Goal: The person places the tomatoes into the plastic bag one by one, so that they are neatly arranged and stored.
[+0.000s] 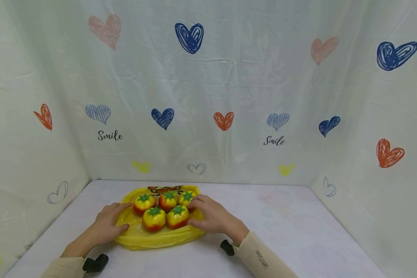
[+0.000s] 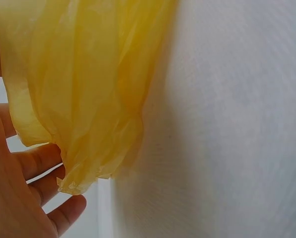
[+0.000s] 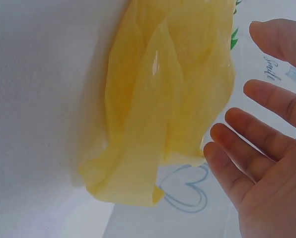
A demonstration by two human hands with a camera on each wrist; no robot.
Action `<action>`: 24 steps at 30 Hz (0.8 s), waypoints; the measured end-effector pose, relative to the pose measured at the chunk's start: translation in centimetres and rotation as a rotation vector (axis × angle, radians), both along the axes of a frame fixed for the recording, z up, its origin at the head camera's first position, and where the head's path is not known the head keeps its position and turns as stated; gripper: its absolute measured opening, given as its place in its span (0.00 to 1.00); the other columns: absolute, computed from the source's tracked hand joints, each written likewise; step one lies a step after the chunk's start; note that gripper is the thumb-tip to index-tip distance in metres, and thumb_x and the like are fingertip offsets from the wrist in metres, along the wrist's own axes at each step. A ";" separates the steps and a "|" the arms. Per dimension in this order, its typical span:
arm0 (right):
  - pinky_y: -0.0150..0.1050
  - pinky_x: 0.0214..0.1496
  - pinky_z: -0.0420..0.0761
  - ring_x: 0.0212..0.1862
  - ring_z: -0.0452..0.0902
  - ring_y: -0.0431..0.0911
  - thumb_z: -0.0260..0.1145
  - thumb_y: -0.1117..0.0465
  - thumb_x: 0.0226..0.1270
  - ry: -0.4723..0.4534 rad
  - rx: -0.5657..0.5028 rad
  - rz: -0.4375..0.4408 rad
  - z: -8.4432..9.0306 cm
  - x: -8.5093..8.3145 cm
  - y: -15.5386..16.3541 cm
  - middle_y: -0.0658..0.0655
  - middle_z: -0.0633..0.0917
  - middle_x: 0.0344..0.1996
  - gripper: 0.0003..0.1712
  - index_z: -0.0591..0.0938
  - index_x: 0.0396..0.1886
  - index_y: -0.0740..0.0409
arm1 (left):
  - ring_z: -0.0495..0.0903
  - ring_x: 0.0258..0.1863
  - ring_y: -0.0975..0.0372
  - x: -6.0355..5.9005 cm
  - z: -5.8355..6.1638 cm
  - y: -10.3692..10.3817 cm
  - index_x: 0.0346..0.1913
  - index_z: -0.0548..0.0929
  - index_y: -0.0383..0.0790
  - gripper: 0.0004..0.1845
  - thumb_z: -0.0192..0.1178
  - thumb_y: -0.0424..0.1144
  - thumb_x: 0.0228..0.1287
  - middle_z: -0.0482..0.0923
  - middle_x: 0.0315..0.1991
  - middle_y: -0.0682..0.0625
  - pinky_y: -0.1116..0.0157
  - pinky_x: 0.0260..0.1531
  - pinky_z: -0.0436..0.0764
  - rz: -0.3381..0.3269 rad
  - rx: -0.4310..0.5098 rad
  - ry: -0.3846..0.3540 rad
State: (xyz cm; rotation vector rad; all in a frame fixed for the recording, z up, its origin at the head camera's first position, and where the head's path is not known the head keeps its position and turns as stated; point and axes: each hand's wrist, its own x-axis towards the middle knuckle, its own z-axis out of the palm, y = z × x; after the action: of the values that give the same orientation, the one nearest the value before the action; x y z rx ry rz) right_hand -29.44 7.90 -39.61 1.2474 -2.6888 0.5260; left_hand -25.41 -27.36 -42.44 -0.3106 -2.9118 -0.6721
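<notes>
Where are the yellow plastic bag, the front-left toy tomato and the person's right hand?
yellow plastic bag [image 1: 149,238]: head view, its crumpled near edge.
front-left toy tomato [image 1: 154,220]: head view, its yellow-red body below the green stem.
right hand [image 1: 212,216]: head view, the back of the hand.

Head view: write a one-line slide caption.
Two open hands, left hand and right hand, flank five toy tomatoes on a yellow plastic bag.

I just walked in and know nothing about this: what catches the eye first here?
Five red-and-yellow tomatoes with green tops, clustered on a yellow plastic bag near the front of the white table. The left hand and right hand rest at either side. Behind hangs a curtain with hearts.
</notes>
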 end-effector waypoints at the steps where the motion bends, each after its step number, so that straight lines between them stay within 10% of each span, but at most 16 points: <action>1: 0.39 0.62 0.71 0.57 0.69 0.40 0.62 0.45 0.63 0.003 -0.002 0.001 0.0 0.0 0.1 0.45 0.75 0.54 0.23 0.78 0.56 0.48 | 0.65 0.53 0.39 0.0 0.0 0.0 0.62 0.72 0.35 0.34 0.67 0.42 0.50 0.69 0.56 0.33 0.35 0.52 0.62 0.001 0.001 0.001; 24: 0.40 0.61 0.72 0.58 0.70 0.43 0.64 0.46 0.62 0.074 -0.046 -0.028 1.0 0.0 1.8 0.49 0.75 0.57 0.24 0.78 0.54 0.53 | 0.63 0.55 0.37 -0.2 -0.1 0.1 0.62 0.71 0.35 0.34 0.66 0.42 0.50 0.67 0.57 0.31 0.34 0.53 0.60 -0.003 0.015 -0.020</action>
State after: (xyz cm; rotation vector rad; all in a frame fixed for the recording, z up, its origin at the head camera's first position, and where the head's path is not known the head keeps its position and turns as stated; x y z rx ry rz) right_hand -29.42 9.67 -38.57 1.1916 -2.6141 0.5244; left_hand -25.57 -27.28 -42.50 -0.3085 -2.9238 -0.7018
